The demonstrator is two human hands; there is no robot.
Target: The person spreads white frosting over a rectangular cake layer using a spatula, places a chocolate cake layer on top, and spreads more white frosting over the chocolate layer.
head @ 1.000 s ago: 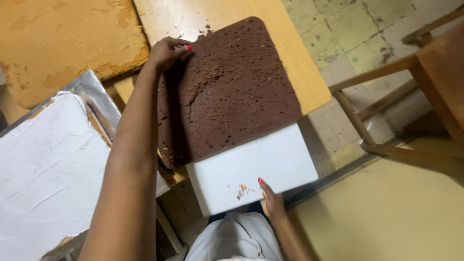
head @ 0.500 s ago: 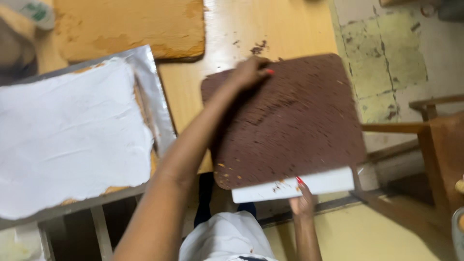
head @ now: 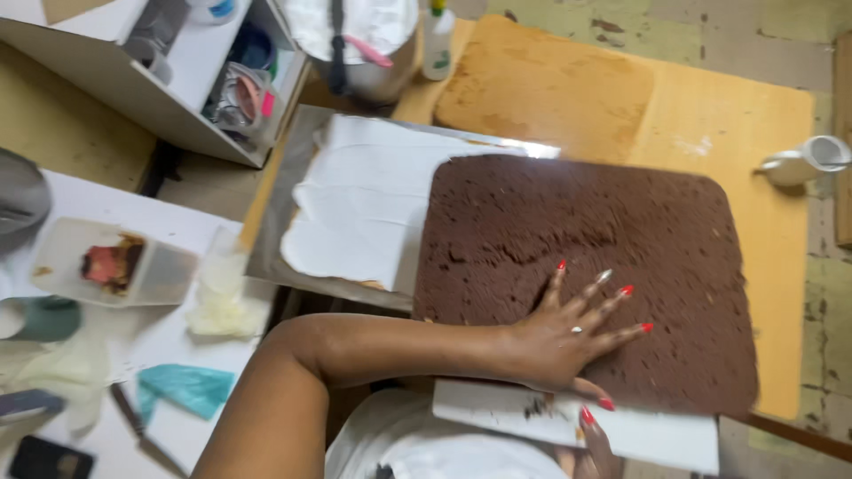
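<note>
1. Head view, centre: A person's left hand (head: 568, 333) lies flat with fingers spread wide on a large brown slab of chocolate sponge (head: 603, 257), pressing on its near edge and gripping nothing.

2. Head view, bottom edge: The right hand (head: 593, 448) shows only as a thumb and fingertips pinched on the near edge of a white board (head: 657, 430) that pokes out from under the sponge. How much of the board the hand grips cannot be told, as most of the hand is cut off by the frame.

3. Head view, left of centre: The sponge overlaps a foil-covered board (head: 293, 213) spread with white cream (head: 364, 204). Its left part rests over the cream, and the rest extends right over the wooden tabletop (head: 781, 222).

4. Head view, progress: The cream layer looks already spread and the sponge is part-way onto it. It appears only partly lined up, with a broad strip of cream uncovered on the left and the white board not yet drawn out.

5. Head view, surroundings: A pale sponge sheet (head: 541, 84) lies beyond, with a white cup (head: 803, 160) to the right and a metal bowl (head: 364, 53) at the top. A clear tub (head: 106, 262) and a teal piping bag (head: 182, 386) sit on a white surface at left.
</note>
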